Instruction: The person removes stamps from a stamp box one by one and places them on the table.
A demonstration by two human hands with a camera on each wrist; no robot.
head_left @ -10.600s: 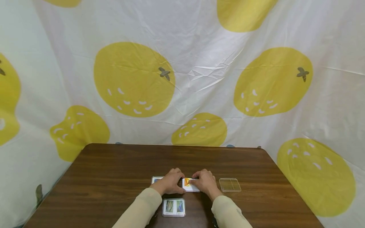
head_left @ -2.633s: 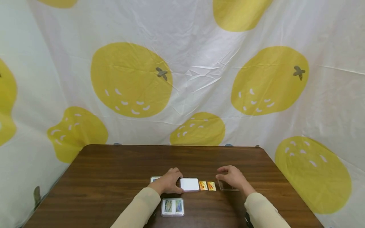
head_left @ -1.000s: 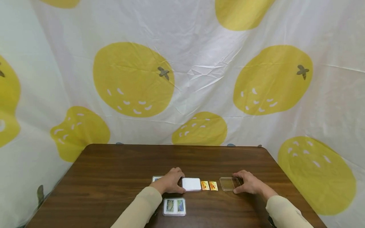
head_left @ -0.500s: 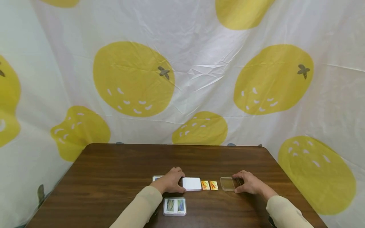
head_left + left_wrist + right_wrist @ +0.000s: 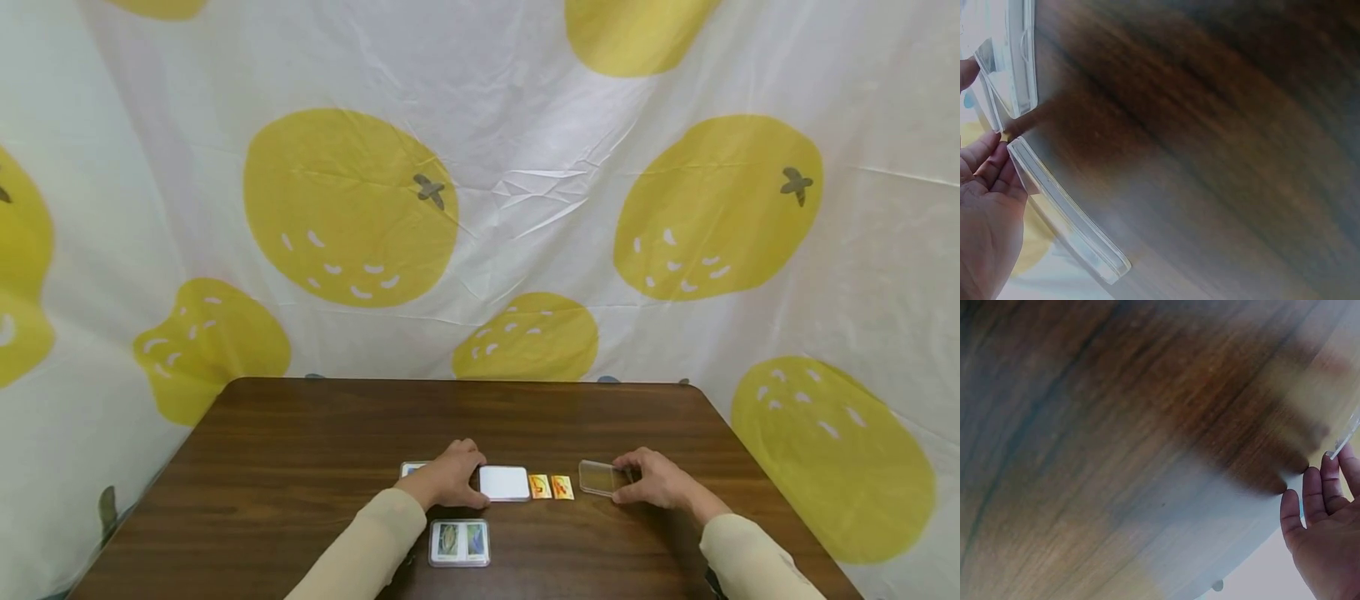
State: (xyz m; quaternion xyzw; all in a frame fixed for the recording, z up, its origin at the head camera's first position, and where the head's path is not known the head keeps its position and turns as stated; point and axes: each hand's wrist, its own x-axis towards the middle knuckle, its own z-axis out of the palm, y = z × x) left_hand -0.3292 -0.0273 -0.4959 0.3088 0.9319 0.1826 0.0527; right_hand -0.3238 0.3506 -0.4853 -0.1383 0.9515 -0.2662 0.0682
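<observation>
My left hand [image 5: 450, 479] grips the left edge of a flat clear case with a blank white insert [image 5: 504, 483], its thumb near and fingers far. Further right, my right hand [image 5: 654, 479] pinches the right end of a clear plastic lid [image 5: 597, 477], whose far side is tilted up off the table. In the right wrist view only a thin edge of the lid [image 5: 1349, 432] shows at the fingertips. Between case and lid lie two small orange-and-yellow picture cards, one on the left [image 5: 539, 487] and one on the right [image 5: 562, 487].
A clear case with two picture cards [image 5: 459, 543] lies nearer me. Another case [image 5: 412, 469] is partly hidden behind my left hand. All sit on a brown wood-grain table [image 5: 337, 425]. A white curtain with yellow fruit prints [image 5: 525, 250] hangs behind it.
The two small cards have come off the white insert onto the table. My right hand has moved right to the clear lid, and the lid has just tilted up slightly.
</observation>
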